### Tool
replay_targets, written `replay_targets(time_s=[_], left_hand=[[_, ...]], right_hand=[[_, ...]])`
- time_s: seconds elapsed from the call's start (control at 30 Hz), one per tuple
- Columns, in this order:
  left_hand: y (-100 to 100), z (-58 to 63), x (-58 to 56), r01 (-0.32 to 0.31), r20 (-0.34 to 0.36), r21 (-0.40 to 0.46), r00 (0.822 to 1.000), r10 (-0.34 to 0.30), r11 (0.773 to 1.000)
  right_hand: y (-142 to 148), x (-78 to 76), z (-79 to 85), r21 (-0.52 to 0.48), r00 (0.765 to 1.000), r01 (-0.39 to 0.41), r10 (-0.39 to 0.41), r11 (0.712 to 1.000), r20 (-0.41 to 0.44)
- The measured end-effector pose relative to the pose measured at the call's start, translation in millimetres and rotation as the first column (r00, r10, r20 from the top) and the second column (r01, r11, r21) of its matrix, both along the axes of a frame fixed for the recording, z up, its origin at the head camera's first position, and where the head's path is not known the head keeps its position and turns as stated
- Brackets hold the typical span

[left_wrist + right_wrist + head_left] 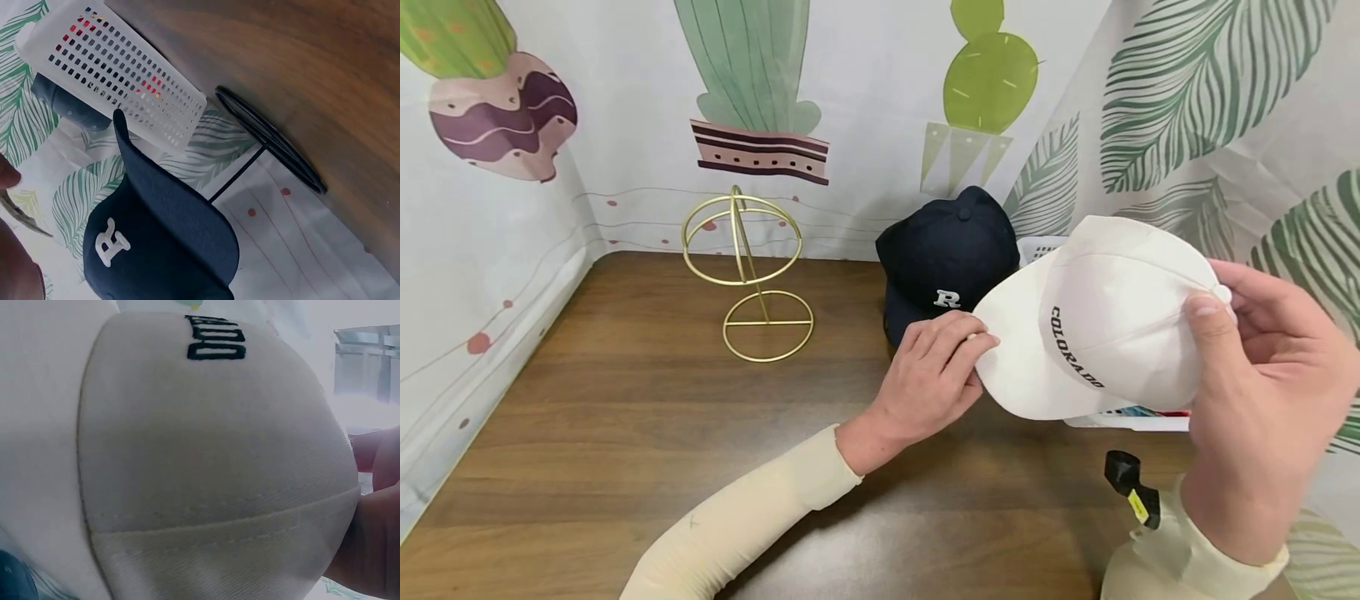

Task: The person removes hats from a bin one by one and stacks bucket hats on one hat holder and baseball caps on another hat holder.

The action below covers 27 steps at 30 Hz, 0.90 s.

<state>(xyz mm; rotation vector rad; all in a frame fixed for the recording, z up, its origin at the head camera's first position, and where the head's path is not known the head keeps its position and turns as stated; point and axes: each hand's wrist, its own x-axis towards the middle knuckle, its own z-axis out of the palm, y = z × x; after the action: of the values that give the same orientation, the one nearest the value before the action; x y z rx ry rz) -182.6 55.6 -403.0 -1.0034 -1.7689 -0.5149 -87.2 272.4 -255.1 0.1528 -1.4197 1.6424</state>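
A white baseball cap with COLORADO in dark letters is held up between both hands, brim toward the left. My left hand pinches the brim's edge. At the back of the crown my right hand grips the cap, thumb on top near the button; its other fingers are partly hidden behind. The crown fills most of the right wrist view. Behind the left hand, a navy cap with a white R sits on a black stand, whose round base shows in the left wrist view.
A bare gold wire hat stand stands to the left on the wooden table. Partly hidden behind the white cap is a white perforated basket with colourful contents. Printed cloth hangs along the back and sides.
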Motion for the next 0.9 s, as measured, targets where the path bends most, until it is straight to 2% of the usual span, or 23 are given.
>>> replay_targets(time_s=[0.1,0.23,0.33,0.57,0.73,0.9], left_hand=[[-5,0.7,0.1,0.016,-0.008,0.007,1.000,-0.016,1.000],[-11,0.7,-1.3,0.036,-0.109,0.012,0.993,-0.034,0.999],[-16,0.6,-3.0,0.060,-0.164,0.020,0.985,-0.056,0.998],[-26,2.3,-3.6,0.121,-0.240,0.026,0.964,-0.111,0.992],[-33,7.6,-3.8,0.156,-0.337,-0.001,0.930,-0.147,0.988],[-41,15.2,-6.2,0.147,-0.439,-0.043,0.886,-0.151,0.988]], right_hand=[[-3,2.0,0.1,-0.029,0.999,-0.048,0.047,0.998,-0.012],[-7,3.6,0.4,-0.030,0.991,-0.122,0.120,0.992,-0.059],[-10,4.5,0.2,-0.031,0.977,-0.199,0.196,0.980,-0.083],[-16,4.0,-3.2,-0.019,0.936,-0.346,0.344,0.938,-0.075],[-21,0.4,-5.0,-0.007,0.914,-0.400,0.399,0.916,-0.077],[-23,-1.9,-5.9,-0.032,0.902,-0.430,0.427,0.902,-0.066]])
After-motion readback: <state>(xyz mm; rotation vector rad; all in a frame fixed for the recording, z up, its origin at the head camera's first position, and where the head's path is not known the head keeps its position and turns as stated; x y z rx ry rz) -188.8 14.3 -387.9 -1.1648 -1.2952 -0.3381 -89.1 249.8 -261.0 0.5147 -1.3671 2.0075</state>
